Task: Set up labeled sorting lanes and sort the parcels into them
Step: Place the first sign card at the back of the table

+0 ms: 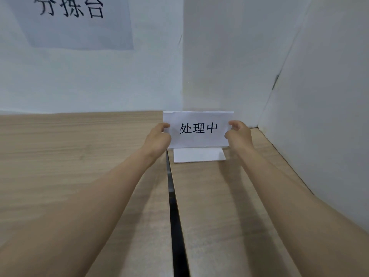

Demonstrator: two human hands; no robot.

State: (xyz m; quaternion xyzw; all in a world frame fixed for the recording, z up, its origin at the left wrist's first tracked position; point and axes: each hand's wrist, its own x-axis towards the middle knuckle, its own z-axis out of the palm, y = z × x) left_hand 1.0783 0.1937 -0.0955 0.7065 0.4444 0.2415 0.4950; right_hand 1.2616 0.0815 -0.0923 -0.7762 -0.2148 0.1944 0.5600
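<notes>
the left hand [157, 136] pinched the left edge of the white folded paper sign printed with black characters [197, 128], and the right hand [238, 133] pinched its right edge, the fingers of both curled onto the paper. the sign stood upright near the far right corner of the pale wood-grain worktop [60, 156], with its white front flap [199, 155] lying flat on the surface toward the person. the flap sat just right of the dark narrow gap [172, 198] between the two worktop slabs, and the sign's left edge reached about over that gap.

the main risk, by my judgement, was that the thin paper would flop over once both hands let go, since only the fold and flap braced it. an uneven release could twist the print away from the lane. a nudge leftward could tip the flap's corner into the gap, and too hard a squeeze could crease the face. behind it, white partition panels [229, 66] closed the corner, and a pale sheet with large black characters [75, 23] hung farther left.
</notes>
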